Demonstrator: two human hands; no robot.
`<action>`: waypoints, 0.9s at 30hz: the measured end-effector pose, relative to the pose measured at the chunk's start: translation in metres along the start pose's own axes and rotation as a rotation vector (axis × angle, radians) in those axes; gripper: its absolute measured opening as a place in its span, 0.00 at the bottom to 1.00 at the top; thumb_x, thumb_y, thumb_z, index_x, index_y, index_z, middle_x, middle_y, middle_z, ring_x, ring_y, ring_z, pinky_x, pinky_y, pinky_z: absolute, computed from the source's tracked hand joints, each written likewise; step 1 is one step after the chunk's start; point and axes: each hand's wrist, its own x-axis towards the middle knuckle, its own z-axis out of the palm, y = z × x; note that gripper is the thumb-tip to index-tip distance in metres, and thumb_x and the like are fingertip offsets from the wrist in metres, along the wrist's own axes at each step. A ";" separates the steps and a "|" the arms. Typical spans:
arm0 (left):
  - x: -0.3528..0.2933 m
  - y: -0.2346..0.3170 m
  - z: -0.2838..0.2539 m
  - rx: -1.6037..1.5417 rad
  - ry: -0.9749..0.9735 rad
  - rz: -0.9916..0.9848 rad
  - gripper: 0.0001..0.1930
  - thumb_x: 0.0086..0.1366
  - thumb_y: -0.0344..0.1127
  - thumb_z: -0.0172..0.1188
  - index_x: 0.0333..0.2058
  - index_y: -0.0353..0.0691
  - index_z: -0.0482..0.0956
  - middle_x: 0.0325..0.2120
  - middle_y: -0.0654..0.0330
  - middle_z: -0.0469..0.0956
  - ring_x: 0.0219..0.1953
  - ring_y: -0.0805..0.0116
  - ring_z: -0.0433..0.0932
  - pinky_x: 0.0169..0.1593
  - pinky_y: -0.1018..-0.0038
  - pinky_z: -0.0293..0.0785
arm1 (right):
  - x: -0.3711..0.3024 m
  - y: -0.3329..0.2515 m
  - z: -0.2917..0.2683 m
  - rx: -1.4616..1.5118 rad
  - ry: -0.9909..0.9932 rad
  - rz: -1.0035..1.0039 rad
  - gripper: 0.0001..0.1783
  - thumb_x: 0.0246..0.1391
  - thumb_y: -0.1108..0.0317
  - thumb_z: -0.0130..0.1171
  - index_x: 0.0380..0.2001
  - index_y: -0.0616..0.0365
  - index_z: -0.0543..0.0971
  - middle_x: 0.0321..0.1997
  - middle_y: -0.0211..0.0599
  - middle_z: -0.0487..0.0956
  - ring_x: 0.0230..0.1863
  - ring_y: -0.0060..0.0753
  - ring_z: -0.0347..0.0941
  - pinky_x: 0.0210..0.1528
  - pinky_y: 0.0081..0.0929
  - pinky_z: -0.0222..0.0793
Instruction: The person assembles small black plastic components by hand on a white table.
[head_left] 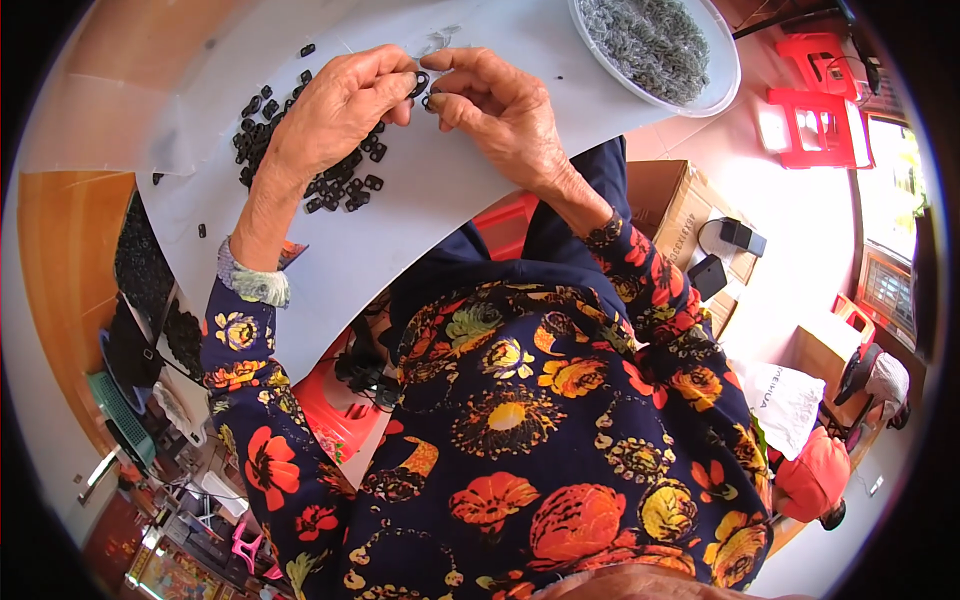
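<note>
Through my remote view, the left hand (338, 112) pinches a small black looped piece (421, 84) over the white tabletop (440, 190), the right hand (512, 118) curled beside it, grip unclear, and I judge the piece light, stiff, slippery plastic, best held by its rim

Person wears a navy long-sleeved top (505, 415), red/orange/yellow floral print; large red bloom (577, 523) at 5 o'clock. Left cuff (262, 286), 9 o'clock: pale grey-green, gathered. Right cuff (606, 232), 2 o'clock: dark. Trousers (603, 175), 1 o'clock: dark navy.
</note>
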 end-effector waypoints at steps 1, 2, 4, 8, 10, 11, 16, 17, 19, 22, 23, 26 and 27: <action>0.003 -0.001 -0.003 0.076 -0.035 0.022 0.12 0.65 0.40 0.49 0.30 0.36 0.73 0.18 0.65 0.72 0.23 0.78 0.67 0.31 0.78 0.65 | 0.000 -0.001 0.000 0.001 -0.002 0.001 0.15 0.55 0.77 0.54 0.47 0.63 0.74 0.32 0.28 0.77 0.31 0.15 0.71 0.39 0.16 0.70; 0.005 -0.001 -0.005 0.153 -0.071 0.043 0.12 0.65 0.40 0.49 0.29 0.36 0.73 0.18 0.66 0.71 0.22 0.78 0.66 0.29 0.77 0.64 | 0.000 -0.002 0.001 -0.024 -0.008 0.000 0.15 0.55 0.77 0.54 0.47 0.63 0.74 0.31 0.28 0.77 0.31 0.15 0.71 0.39 0.16 0.70; 0.006 0.000 -0.004 0.182 -0.092 0.035 0.12 0.65 0.40 0.49 0.29 0.36 0.73 0.17 0.66 0.71 0.22 0.78 0.65 0.28 0.77 0.63 | 0.000 -0.001 0.001 -0.049 -0.014 0.000 0.16 0.55 0.77 0.54 0.48 0.63 0.74 0.31 0.28 0.77 0.31 0.15 0.71 0.38 0.16 0.70; 0.009 0.002 -0.002 0.169 -0.078 0.084 0.14 0.66 0.41 0.48 0.28 0.37 0.72 0.17 0.65 0.71 0.22 0.78 0.65 0.29 0.77 0.63 | 0.000 0.002 0.001 0.008 0.039 -0.021 0.15 0.55 0.77 0.54 0.48 0.63 0.74 0.31 0.29 0.77 0.31 0.15 0.71 0.38 0.16 0.70; 0.006 0.000 0.006 0.068 -0.007 0.095 0.15 0.67 0.42 0.47 0.29 0.36 0.72 0.17 0.65 0.71 0.22 0.78 0.65 0.30 0.77 0.64 | 0.000 0.001 0.000 0.003 0.066 -0.011 0.15 0.55 0.77 0.53 0.48 0.63 0.74 0.31 0.29 0.77 0.31 0.16 0.71 0.38 0.17 0.70; 0.003 -0.002 0.012 -0.033 0.066 0.103 0.16 0.68 0.43 0.47 0.29 0.36 0.72 0.18 0.64 0.71 0.22 0.77 0.65 0.30 0.77 0.65 | 0.000 0.001 0.000 -0.011 0.079 -0.024 0.15 0.55 0.76 0.53 0.47 0.64 0.74 0.31 0.29 0.77 0.32 0.16 0.71 0.38 0.17 0.70; -0.008 -0.009 0.036 -0.048 0.194 0.116 0.19 0.70 0.46 0.46 0.31 0.34 0.71 0.18 0.65 0.70 0.23 0.77 0.66 0.30 0.78 0.65 | -0.001 -0.001 0.000 0.001 0.076 -0.040 0.15 0.55 0.76 0.53 0.47 0.65 0.74 0.31 0.30 0.78 0.32 0.17 0.71 0.39 0.19 0.71; -0.007 -0.015 0.042 -0.081 0.250 0.150 0.17 0.70 0.44 0.47 0.31 0.34 0.71 0.17 0.66 0.69 0.22 0.78 0.65 0.29 0.78 0.64 | -0.001 -0.002 -0.001 -0.007 0.070 -0.029 0.15 0.55 0.76 0.54 0.46 0.65 0.74 0.31 0.31 0.78 0.32 0.17 0.71 0.39 0.18 0.71; -0.006 -0.019 0.051 -0.148 0.348 0.183 0.13 0.69 0.38 0.49 0.32 0.34 0.72 0.17 0.67 0.65 0.21 0.79 0.63 0.26 0.80 0.62 | -0.001 -0.002 -0.001 -0.016 0.067 -0.016 0.15 0.55 0.76 0.54 0.46 0.66 0.73 0.31 0.31 0.78 0.32 0.17 0.72 0.39 0.18 0.71; -0.010 -0.016 0.052 -0.089 0.399 0.152 0.13 0.69 0.38 0.49 0.32 0.34 0.72 0.17 0.67 0.64 0.21 0.80 0.62 0.25 0.80 0.62 | 0.000 0.000 0.001 -0.014 0.053 -0.026 0.15 0.54 0.76 0.56 0.47 0.65 0.74 0.31 0.31 0.78 0.31 0.18 0.72 0.39 0.19 0.71; -0.010 -0.017 0.053 -0.091 0.399 0.152 0.13 0.69 0.38 0.49 0.32 0.34 0.72 0.17 0.67 0.64 0.21 0.80 0.62 0.25 0.80 0.62 | 0.000 0.001 0.002 0.001 0.051 -0.021 0.16 0.53 0.76 0.58 0.46 0.65 0.74 0.30 0.31 0.78 0.31 0.18 0.73 0.39 0.19 0.72; -0.010 -0.024 0.055 -0.164 0.406 0.161 0.13 0.69 0.38 0.48 0.32 0.33 0.72 0.16 0.68 0.62 0.21 0.81 0.61 0.25 0.80 0.61 | -0.001 0.004 0.000 -0.067 0.017 -0.008 0.19 0.51 0.76 0.61 0.48 0.64 0.74 0.32 0.30 0.77 0.32 0.19 0.73 0.40 0.19 0.72; -0.010 -0.026 0.056 -0.156 0.416 0.146 0.13 0.69 0.38 0.49 0.32 0.33 0.71 0.16 0.68 0.61 0.21 0.81 0.60 0.24 0.80 0.61 | 0.000 0.005 -0.001 -0.145 -0.014 0.000 0.20 0.51 0.76 0.62 0.49 0.63 0.74 0.34 0.29 0.77 0.34 0.19 0.73 0.42 0.17 0.71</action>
